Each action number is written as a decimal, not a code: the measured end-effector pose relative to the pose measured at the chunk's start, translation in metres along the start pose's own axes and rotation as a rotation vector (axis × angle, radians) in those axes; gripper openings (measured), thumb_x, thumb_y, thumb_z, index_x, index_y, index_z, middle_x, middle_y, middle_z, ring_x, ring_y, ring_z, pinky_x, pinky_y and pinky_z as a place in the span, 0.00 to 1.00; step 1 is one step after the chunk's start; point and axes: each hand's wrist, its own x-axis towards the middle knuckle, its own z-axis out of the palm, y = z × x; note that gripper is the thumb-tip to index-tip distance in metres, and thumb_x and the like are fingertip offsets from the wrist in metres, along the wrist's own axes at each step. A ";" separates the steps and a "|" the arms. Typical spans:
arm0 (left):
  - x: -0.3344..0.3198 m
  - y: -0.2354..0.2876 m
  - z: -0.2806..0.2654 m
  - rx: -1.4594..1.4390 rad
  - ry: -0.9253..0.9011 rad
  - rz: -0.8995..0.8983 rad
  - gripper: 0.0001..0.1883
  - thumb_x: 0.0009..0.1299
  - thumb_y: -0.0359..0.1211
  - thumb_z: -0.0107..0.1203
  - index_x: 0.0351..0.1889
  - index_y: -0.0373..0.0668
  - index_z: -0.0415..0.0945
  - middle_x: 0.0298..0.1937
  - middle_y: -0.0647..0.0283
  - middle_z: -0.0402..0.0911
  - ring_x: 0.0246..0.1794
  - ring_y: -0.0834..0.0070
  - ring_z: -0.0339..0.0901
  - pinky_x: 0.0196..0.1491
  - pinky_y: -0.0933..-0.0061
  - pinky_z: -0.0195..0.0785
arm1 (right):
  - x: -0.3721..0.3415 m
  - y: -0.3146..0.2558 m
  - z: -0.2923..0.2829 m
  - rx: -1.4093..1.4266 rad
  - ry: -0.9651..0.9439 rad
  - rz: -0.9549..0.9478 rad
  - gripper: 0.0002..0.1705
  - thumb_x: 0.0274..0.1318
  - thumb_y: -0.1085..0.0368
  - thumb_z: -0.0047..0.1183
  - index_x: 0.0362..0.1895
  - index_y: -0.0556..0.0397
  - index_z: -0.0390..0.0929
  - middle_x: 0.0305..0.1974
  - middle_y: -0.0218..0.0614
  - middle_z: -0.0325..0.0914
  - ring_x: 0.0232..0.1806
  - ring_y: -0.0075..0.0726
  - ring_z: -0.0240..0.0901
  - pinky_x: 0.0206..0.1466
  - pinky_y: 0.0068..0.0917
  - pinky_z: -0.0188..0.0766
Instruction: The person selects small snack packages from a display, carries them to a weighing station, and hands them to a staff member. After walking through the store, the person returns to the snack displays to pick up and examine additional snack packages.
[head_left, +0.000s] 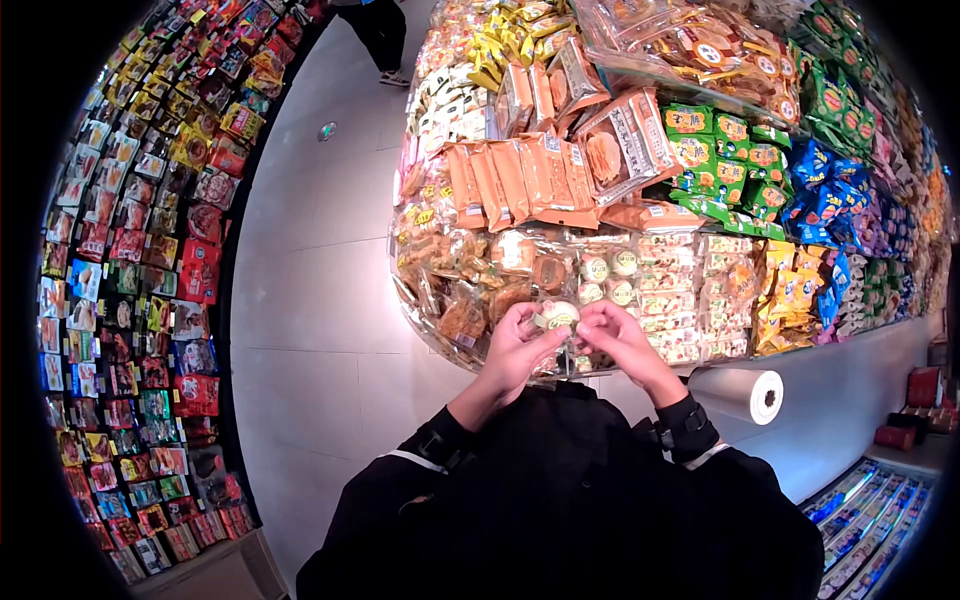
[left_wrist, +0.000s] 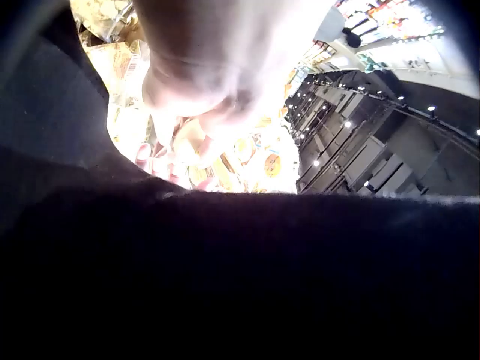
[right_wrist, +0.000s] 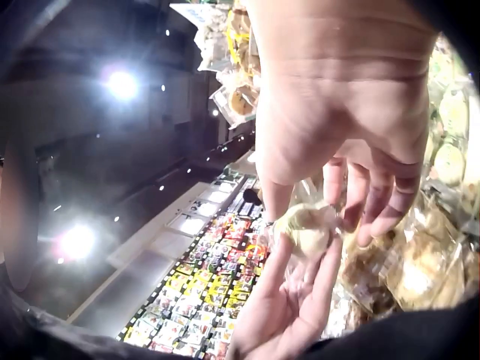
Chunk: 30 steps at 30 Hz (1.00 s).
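Note:
Between my hands is a small round pale pastry (head_left: 557, 315) in a clear wrapper with green print. My left hand (head_left: 513, 352) grips it from the left, thumb along its near side. From the other side my right hand (head_left: 622, 341) pinches the wrapper's edge with thumb and fingertips. The right wrist view shows the pastry (right_wrist: 304, 229) between the left fingers below and the right thumb and fingers above. Glare washes out the left hand (left_wrist: 217, 75) in the left wrist view. Similar round pastries (head_left: 622, 264) lie on the display just beyond.
Bagged brown pastries (head_left: 464, 314) fill the display's rounded left end. Orange packets (head_left: 520, 180), green packets (head_left: 715, 150) and yellow packets (head_left: 790, 295) are heaped behind and to the right. A plastic bag roll (head_left: 740, 396) sits by my right forearm. Packed shelves (head_left: 150, 300) stand across the aisle.

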 end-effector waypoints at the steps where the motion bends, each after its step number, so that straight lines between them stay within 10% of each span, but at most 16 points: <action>1: 0.001 -0.001 0.001 0.002 -0.009 -0.006 0.18 0.67 0.20 0.51 0.52 0.41 0.60 0.52 0.57 0.74 0.51 0.74 0.74 0.53 0.73 0.70 | 0.000 0.008 0.005 0.086 0.004 -0.020 0.13 0.57 0.67 0.55 0.45 0.53 0.69 0.35 0.27 0.75 0.38 0.18 0.72 0.36 0.17 0.69; 9: 0.005 0.005 -0.006 0.133 -0.054 -0.105 0.27 0.69 0.29 0.53 0.65 0.37 0.58 0.57 0.62 0.70 0.59 0.76 0.67 0.61 0.75 0.59 | 0.026 0.015 -0.012 0.186 0.320 -0.015 0.11 0.56 0.61 0.58 0.37 0.54 0.74 0.28 0.27 0.78 0.23 0.16 0.71 0.26 0.13 0.67; 16: -0.016 0.024 -0.018 0.088 -0.238 -0.237 0.24 0.75 0.35 0.42 0.67 0.37 0.54 0.63 0.53 0.66 0.63 0.66 0.66 0.64 0.69 0.59 | 0.100 0.014 -0.073 -0.328 0.678 -0.157 0.21 0.48 0.53 0.64 0.28 0.60 0.76 0.21 0.30 0.75 0.18 0.21 0.74 0.17 0.17 0.65; 24: -0.026 0.032 -0.045 0.077 -0.351 -0.279 0.20 0.75 0.36 0.42 0.62 0.37 0.59 0.60 0.52 0.70 0.59 0.67 0.70 0.61 0.71 0.63 | 0.109 0.015 -0.062 -1.186 0.941 -0.306 0.25 0.44 0.48 0.63 0.31 0.61 0.81 0.28 0.49 0.80 0.28 0.53 0.77 0.32 0.41 0.72; 27: -0.023 0.025 -0.061 0.121 -0.407 -0.298 0.20 0.75 0.37 0.42 0.62 0.38 0.60 0.60 0.55 0.71 0.59 0.69 0.70 0.61 0.72 0.62 | 0.114 0.003 -0.046 -1.384 0.868 -0.053 0.23 0.47 0.48 0.61 0.31 0.58 0.82 0.27 0.50 0.79 0.31 0.54 0.77 0.36 0.39 0.73; 30: -0.024 0.025 -0.074 0.157 -0.474 -0.333 0.21 0.75 0.37 0.43 0.63 0.39 0.60 0.60 0.57 0.71 0.59 0.71 0.70 0.60 0.71 0.62 | 0.111 0.011 -0.039 -1.350 0.951 -0.244 0.20 0.51 0.51 0.58 0.34 0.56 0.81 0.28 0.51 0.78 0.30 0.55 0.76 0.34 0.41 0.72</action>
